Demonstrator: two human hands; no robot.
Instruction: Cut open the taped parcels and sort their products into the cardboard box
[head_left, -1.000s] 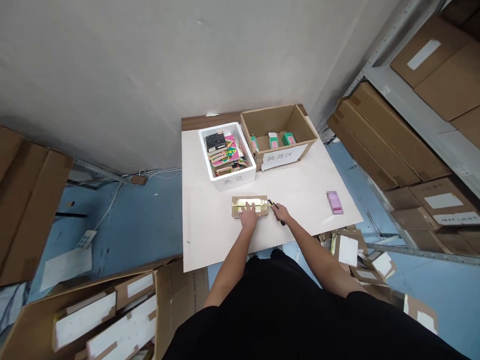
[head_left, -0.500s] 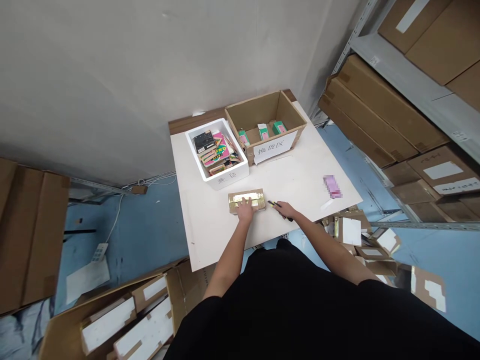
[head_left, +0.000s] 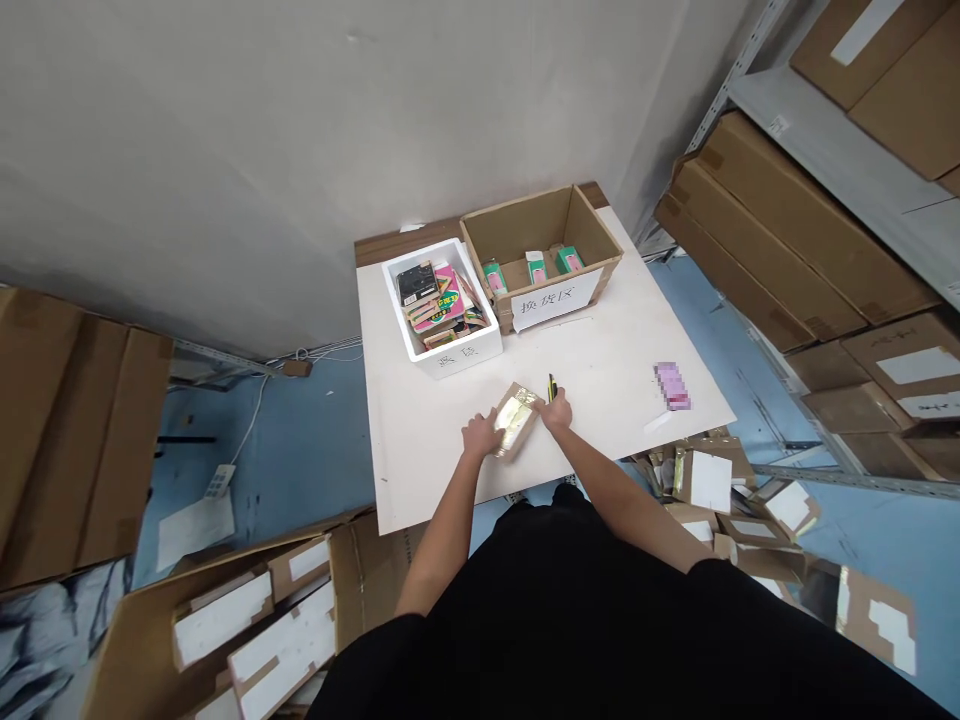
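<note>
Left hand (head_left: 480, 436), partly open, grips the gold-taped cardboard package (head_left: 514, 420) askew on the tabletop (head_left: 600, 350); right hand (head_left: 556, 410), closed, holds a yellow utility knife (head_left: 551, 388) just beside the package.

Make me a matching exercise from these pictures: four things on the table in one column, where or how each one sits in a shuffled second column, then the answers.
1. White foam box
2. Open cardboard box
3. Blurred pink packet
4. Gold-taped parcel

A. Lying alone, far right
B. Between the left hand and right hand
C. Filled with colourful packets
D. Holding three small packets

Pairs: 1-C, 2-D, 3-A, 4-B.
</note>
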